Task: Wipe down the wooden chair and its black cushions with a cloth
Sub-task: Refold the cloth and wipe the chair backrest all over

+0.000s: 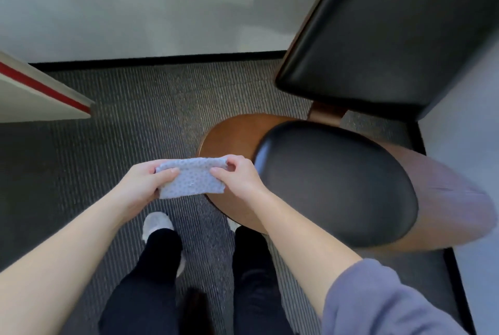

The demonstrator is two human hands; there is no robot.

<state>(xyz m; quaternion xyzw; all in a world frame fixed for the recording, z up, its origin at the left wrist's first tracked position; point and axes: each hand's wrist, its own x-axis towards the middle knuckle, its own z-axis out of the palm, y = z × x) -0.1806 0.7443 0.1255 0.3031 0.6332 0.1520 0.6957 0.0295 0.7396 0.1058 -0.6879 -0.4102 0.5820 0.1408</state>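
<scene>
A folded pale dotted cloth (pixel 190 178) hangs between both hands, above the carpet (pixel 121 118) just off the left edge of the wooden chair (pixel 229 135). The left hand (pixel 143 183) pinches its left end, the right hand (pixel 237 178) its right end. The black seat cushion (pixel 334 181) lies right of the hands, the back cushion (pixel 391 32) beyond it.

The cloth (pixel 190 179) is pale blue-grey with small dots, folded into a small rectangle and pinched at either end by the left hand (pixel 143 182) and right hand (pixel 237 178), just in front of the wooden chair (pixel 229 132). The chair's brown seat is rounded and bears an oval, glossy black seat cushion (pixel 334 181); above it stands a black, round-cornered back cushion (pixel 391 32)
</scene>
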